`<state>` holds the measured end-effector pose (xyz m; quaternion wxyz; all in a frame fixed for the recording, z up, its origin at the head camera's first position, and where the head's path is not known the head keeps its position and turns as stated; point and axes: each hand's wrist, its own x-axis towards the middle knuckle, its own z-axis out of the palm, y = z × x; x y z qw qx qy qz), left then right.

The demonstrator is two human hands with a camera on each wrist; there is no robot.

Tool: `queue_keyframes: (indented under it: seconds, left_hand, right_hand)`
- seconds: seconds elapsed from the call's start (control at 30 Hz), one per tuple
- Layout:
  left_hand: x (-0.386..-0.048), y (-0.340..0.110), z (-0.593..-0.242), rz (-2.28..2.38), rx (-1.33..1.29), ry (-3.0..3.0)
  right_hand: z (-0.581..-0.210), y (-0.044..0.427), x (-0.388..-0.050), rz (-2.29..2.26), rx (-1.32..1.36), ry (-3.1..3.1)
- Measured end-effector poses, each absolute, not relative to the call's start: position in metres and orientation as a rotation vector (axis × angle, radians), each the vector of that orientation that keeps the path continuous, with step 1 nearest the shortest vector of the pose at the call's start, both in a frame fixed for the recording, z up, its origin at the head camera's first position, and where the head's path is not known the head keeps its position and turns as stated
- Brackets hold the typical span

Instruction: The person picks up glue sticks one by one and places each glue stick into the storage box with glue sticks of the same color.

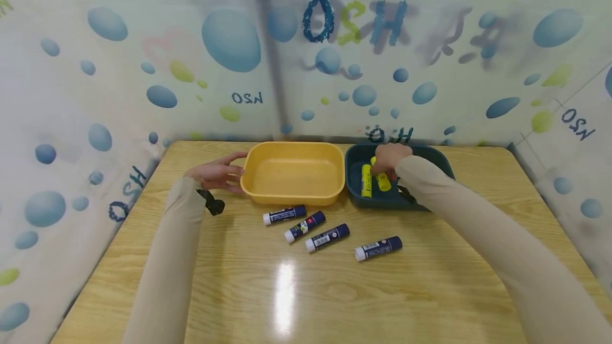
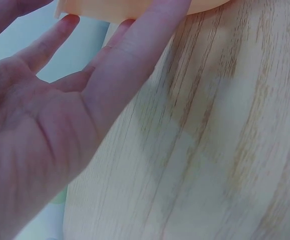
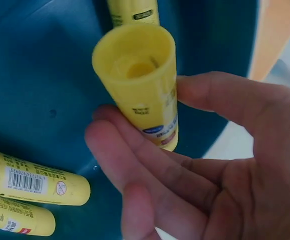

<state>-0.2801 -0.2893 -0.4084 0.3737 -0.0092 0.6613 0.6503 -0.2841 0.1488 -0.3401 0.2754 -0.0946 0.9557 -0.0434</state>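
Yellow plastic shows between the thumb and fingers of the right hand (image 1: 393,156), which grasp a glue stick (image 3: 142,100) inside the dark blue tray (image 1: 377,203) at the counter's (image 1: 229,280) far edge; other yellow sticks (image 1: 366,180) lie there. Along that edge, the left hand's (image 1: 219,175) extended fingers touch the orange tray's (image 1: 291,198) left end. Four navy glue sticks (image 1: 328,237) lie farther from the edge.

The right hand (image 3: 220,185) grips a yellow tube (image 3: 145,100) between thumb and fingers, its hollow end facing the camera, over a blue tray (image 3: 39,85). Another tube (image 3: 132,11) shows behind it; a barcoded tube (image 3: 39,179) and a lower tube (image 3: 22,215) lie side by side at lower left.
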Motion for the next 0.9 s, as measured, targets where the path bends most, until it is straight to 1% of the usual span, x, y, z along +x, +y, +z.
queue_keyframes:
  seconds: [0.5,0.73,0.9]
  left_hand:
    - [-0.280,-0.290,-0.408,1.672,-0.035,1.691]
    - [-0.280,-0.290,-0.408,1.673,-0.020,1.688]
    - [-0.280,-0.290,-0.407,1.677,-0.022,1.681]
  right_hand:
    - [-0.361,0.140,-0.296,-0.040,-0.194,2.474]
    - [-0.364,0.139,-0.295,-0.172,-0.142,2.423]
    - [-0.361,0.137,-0.292,-0.205,-0.179,2.434]
